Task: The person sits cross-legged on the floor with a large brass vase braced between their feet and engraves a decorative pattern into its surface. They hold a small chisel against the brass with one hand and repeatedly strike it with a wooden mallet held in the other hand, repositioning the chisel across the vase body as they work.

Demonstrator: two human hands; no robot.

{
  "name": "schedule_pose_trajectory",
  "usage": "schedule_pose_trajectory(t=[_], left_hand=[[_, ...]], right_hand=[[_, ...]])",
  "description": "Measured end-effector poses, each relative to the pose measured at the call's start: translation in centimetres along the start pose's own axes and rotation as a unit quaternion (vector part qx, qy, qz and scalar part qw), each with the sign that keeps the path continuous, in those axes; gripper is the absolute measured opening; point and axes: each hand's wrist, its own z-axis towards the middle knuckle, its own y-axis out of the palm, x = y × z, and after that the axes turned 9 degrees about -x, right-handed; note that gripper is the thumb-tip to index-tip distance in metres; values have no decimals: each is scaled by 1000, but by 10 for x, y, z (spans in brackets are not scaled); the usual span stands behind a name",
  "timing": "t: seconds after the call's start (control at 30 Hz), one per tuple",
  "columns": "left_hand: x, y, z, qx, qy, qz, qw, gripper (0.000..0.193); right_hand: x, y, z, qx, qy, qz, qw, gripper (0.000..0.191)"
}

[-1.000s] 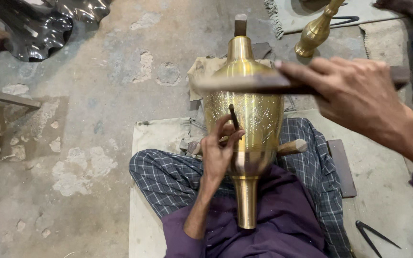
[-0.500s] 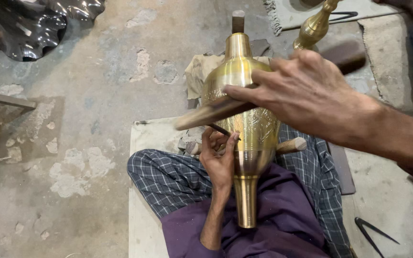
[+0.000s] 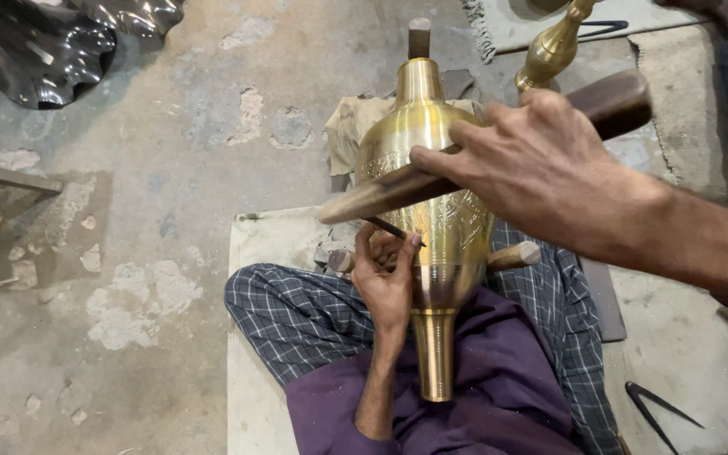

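Note:
A large engraved brass vase [image 3: 431, 219] lies across my lap, its narrow neck pointing toward me. My left hand [image 3: 387, 278] holds a thin dark chisel [image 3: 391, 229] with its tip against the vase's left side. My right hand [image 3: 541, 168] grips a flat dark wooden mallet [image 3: 398, 192], held slanted just above the chisel's head. A wooden rod [image 3: 516, 255] runs under the vase, its ends showing on both sides.
A second brass piece [image 3: 554, 46] stands at the back right on a mat. Crumpled shiny black sheet [image 3: 69, 42] lies at the top left. Metal dividers [image 3: 659, 409] rest on the floor at lower right. I sit cross-legged on a pale mat [image 3: 254, 337] on a concrete floor.
My right hand has swung the wooden mallet from level across the vase down to the left, toward the chisel head. My left hand keeps the chisel on the vase.

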Motion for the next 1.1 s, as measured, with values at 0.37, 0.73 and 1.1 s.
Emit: schedule_pose_trajectory(t=[0.37, 0.73, 1.1], left_hand=[[2, 6, -2, 16, 18, -31, 999, 32], [-1, 12, -6, 43, 1, -75, 996, 36], [8, 6, 0, 19, -29, 0, 999, 43]], right_hand=[[5, -18, -3, 256, -26, -56, 965, 45], [-6, -24, 7, 180, -67, -50, 980, 53], [-6, -9, 11, 106, -37, 98, 989, 59]])
